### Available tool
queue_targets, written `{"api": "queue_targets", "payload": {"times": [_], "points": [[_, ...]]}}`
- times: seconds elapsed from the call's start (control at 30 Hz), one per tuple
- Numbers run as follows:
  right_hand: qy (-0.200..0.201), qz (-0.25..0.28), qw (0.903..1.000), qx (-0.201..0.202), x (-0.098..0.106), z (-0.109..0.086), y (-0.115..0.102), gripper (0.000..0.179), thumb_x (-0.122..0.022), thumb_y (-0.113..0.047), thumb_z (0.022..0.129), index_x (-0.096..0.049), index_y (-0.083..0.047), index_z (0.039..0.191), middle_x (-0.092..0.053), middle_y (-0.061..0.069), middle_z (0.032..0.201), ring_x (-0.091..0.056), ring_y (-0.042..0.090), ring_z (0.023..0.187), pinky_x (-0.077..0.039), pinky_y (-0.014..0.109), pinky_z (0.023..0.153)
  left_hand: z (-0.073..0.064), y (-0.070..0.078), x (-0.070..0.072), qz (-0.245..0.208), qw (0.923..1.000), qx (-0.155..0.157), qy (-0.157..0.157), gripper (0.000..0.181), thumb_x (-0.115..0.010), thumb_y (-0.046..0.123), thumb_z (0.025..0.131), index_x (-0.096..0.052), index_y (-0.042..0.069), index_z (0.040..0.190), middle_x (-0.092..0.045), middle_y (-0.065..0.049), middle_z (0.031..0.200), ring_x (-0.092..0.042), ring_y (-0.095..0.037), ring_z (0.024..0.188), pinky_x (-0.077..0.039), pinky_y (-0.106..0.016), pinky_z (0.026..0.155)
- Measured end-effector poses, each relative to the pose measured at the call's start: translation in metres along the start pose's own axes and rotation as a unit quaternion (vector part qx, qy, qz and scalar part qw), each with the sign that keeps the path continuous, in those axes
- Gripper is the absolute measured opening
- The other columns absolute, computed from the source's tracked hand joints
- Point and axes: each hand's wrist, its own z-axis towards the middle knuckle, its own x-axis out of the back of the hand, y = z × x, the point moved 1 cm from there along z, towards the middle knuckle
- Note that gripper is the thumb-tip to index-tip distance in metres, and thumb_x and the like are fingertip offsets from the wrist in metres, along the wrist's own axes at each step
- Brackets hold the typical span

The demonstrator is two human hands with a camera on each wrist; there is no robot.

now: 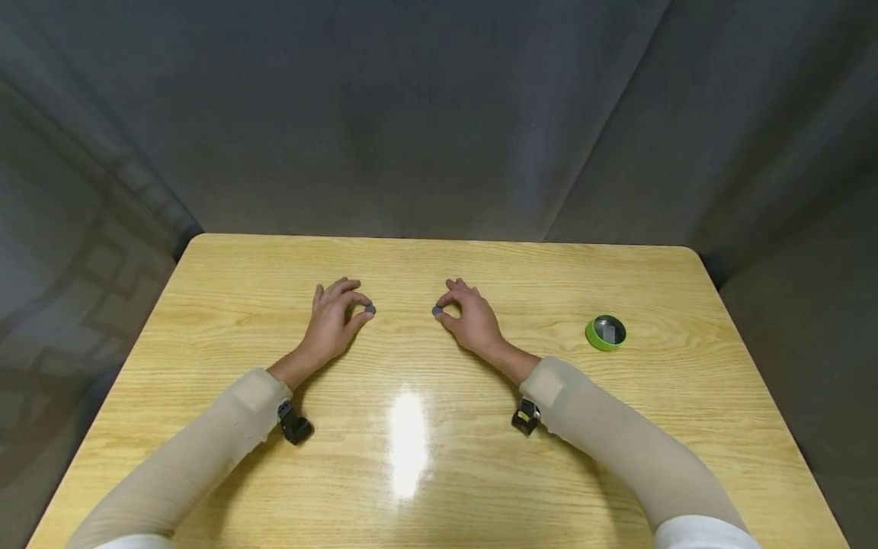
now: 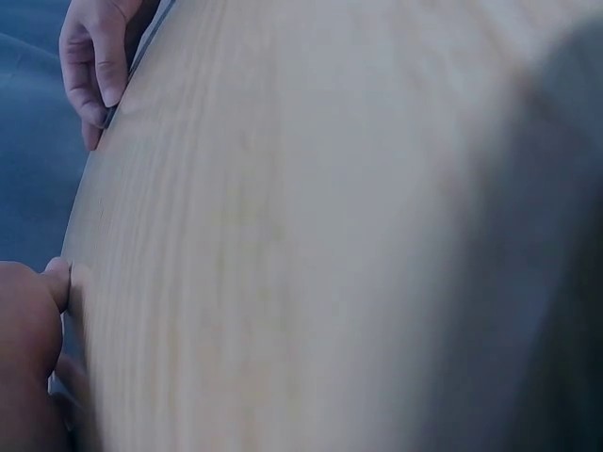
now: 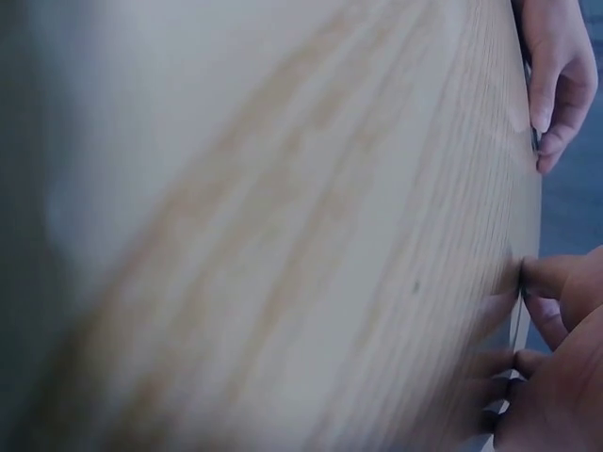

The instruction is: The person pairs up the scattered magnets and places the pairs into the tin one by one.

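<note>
Table (image 1: 411,351) of glossy pale wood, grey curtain (image 1: 439,122) beyond its far and side edges. Nearer the far edge, the left hand (image 1: 331,323) pinches 1 grey disc (image 1: 370,309) and the right hand (image 1: 476,320) a 2nd disc (image 1: 437,311), each between thumb and forefinger, with a gap between them and room toward the left edge. A green tin (image 1: 598,343) sits toward the right edge.

Two hands (image 1: 331,324) (image 1: 475,322), two grey discs (image 1: 370,309) (image 1: 437,311), two wrist cameras (image 1: 296,428) (image 1: 525,418), one green tin (image 1: 598,343), one table (image 1: 226,305)
</note>
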Motion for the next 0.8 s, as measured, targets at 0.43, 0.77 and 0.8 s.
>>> {"api": "queue_targets", "payload": {"times": [0.43,0.77,0.8], "points": [[-0.020,-0.001,0.9994,-0.028,0.0020,0.0030,0.0010,0.017,-0.072,-0.012,0.096,-0.070,-0.001,0.110,-0.046,0.020,0.153,-0.031,0.033,0.150,-0.019,0.048,0.123,-0.0002,0.0009,-0.0015,0.001,1.0000,0.001,0.006,0.017,-0.072,0.013,0.096,-0.069,0.001,0.107,-0.061,-0.020,0.123,-0.048,-0.039,0.116,-0.031,-0.057,0.107],[-0.020,-0.006,0.9994,-0.029,0.0026,0.0023,-0.0009,0.016,-0.073,-0.013,0.096,-0.071,-0.002,0.108,-0.047,0.019,0.153,-0.032,0.032,0.149,-0.020,0.047,0.123,-0.0012,-0.0011,-0.0027,0.006,0.9999,0.002,0.016,0.018,-0.075,0.015,0.094,-0.071,0.005,0.108,-0.071,-0.011,0.103,-0.051,-0.030,0.097,-0.033,-0.055,0.101],[-0.020,-0.005,0.9994,-0.029,0.0027,0.0021,-0.0010,0.016,-0.073,-0.012,0.096,-0.071,-0.002,0.108,-0.047,0.019,0.153,-0.033,0.032,0.149,-0.020,0.047,0.123,-0.0013,-0.0010,-0.0026,0.004,0.9998,0.002,0.017,0.018,-0.075,0.015,0.094,-0.071,0.005,0.108,-0.071,-0.011,0.103,-0.051,-0.030,0.095,-0.033,-0.055,0.101]]}}
